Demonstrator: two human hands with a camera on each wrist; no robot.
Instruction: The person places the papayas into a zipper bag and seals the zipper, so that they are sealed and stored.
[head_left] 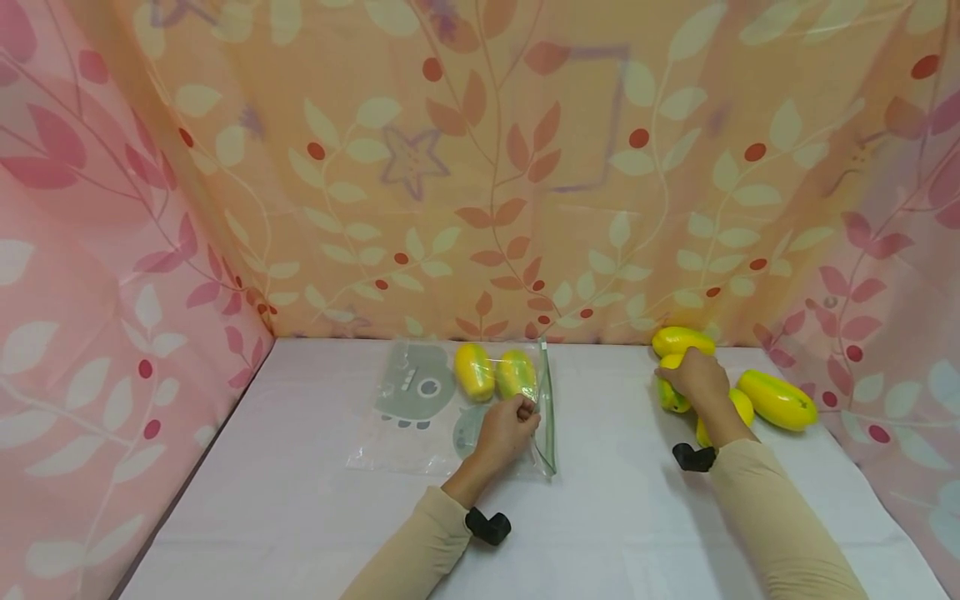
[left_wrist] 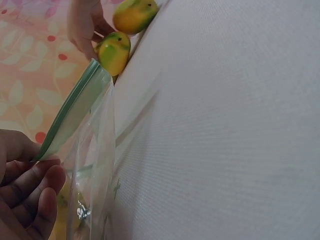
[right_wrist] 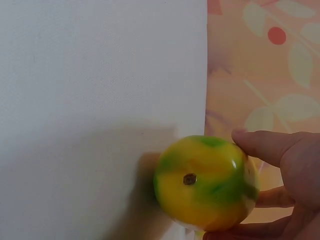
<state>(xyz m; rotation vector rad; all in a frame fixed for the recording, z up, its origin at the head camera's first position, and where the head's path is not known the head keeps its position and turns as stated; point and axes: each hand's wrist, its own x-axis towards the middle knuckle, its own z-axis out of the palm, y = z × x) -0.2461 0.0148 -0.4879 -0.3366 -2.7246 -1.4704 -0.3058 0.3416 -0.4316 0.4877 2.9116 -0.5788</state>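
My left hand [head_left: 504,432] pinches the open edge of a clear zip bag [head_left: 427,454] between thumb and fingers. The left wrist view shows the bag's green zip strip [left_wrist: 70,107] raised off the table. Two yellow mangoes, a left one [head_left: 474,372] and a right one [head_left: 517,373], lie inside near the opening. At the right of the table, my right hand [head_left: 701,385] grips a yellow-green mango [right_wrist: 200,182], thumb on one side and fingers on the other. The hand partly covers this fruit in the head view.
Around the right hand lie more yellow fruits: one behind [head_left: 681,341], one partly under the wrist [head_left: 741,407] and a long one [head_left: 777,401] farther right. A grey monster print [head_left: 416,387] shows on the bag. Patterned curtains [head_left: 480,167] enclose the white table [head_left: 285,467] at the back and sides.
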